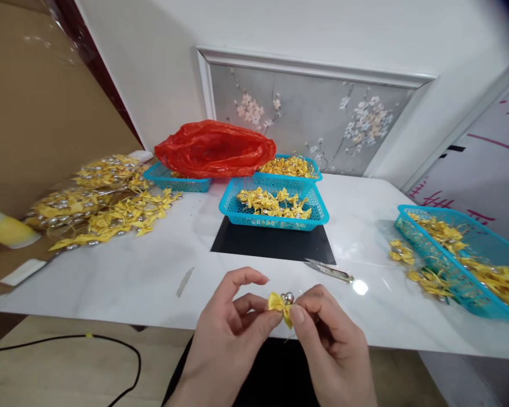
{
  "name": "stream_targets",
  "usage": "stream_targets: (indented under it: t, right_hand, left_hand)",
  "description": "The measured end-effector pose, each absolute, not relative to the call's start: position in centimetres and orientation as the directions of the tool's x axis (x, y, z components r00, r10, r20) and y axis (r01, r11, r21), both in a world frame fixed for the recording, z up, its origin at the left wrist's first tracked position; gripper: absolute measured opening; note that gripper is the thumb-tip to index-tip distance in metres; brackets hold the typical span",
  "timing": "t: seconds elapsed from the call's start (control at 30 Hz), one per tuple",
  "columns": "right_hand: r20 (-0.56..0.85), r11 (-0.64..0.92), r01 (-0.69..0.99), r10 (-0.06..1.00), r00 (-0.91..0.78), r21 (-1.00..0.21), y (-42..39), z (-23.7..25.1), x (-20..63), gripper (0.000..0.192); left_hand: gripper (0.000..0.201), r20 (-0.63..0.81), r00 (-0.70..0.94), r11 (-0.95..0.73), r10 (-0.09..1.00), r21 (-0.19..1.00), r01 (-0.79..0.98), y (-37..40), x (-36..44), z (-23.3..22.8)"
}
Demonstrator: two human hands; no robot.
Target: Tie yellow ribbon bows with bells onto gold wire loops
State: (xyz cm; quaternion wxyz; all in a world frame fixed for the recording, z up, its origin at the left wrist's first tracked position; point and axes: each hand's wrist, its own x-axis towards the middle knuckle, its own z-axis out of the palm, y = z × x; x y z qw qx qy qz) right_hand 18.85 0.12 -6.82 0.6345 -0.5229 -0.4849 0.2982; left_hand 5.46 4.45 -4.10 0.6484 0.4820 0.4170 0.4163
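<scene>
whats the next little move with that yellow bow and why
Probably drop the yellow bow into the blue basket straight ahead. Both hands, left and right, pinch it at the table's near edge, and its silver bell already looks attached. That basket holds a pile of similar bows, so it seems the likely place, though I can't tell if the tie is finished.

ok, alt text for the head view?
Two bare hands, left hand and right hand, pinch a small yellow ribbon bow with a silver bell over a white table holding blue baskets of bows.
</scene>
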Motion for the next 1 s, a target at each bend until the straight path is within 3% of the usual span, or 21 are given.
stream_targets:
  t: [0.1, 0.17, 0.5, 0.67, 0.87, 1.0]
  right_hand:
    - [0.376, 0.337, 0.167, 0.837, 0.397, -0.927, 0.1, -7.1, 18.2, 0.020]
    - [0.419, 0.365, 0.207, 0.820, 0.390, -0.908, 0.0, -7.2, 18.0, 0.018]
    - [0.554, 0.464, 0.318, 0.770, 0.315, -0.827, 0.0, -7.5, 18.0, 0.017]
    - [0.524, 0.436, 0.323, 0.805, 0.276, -0.840, 0.0, -7.6, 18.4, 0.017]
    - [0.492, 0.428, 0.276, 0.839, 0.233, -0.861, 0.2, -7.3, 18.7, 0.017]
    - [0.420, 0.382, 0.214, 0.891, 0.173, -0.899, 0.4, -6.6, 19.6, 0.017]
  left_hand:
    - [0.013, 0.039, 0.161, -0.033, 0.986, 0.999, -0.042, 3.6, 5.5, -4.4]
    - [0.006, 0.073, 0.180, -0.081, 0.981, 0.996, 0.038, 3.3, 5.4, -4.3]
    - [0.014, 0.002, 0.288, 0.005, 0.958, 1.000, -0.023, 4.6, 5.5, -4.0]
    - [0.025, -0.079, 0.387, 0.098, 0.919, 0.995, -0.029, 4.8, 5.3, -3.5]
    - [0.026, -0.249, 0.518, 0.425, 0.818, 0.868, -0.255, 4.9, 5.5, -2.9]
    - [0.024, -0.256, 0.467, 0.409, 0.846, 0.874, -0.262, 4.7, 5.6, -2.8]
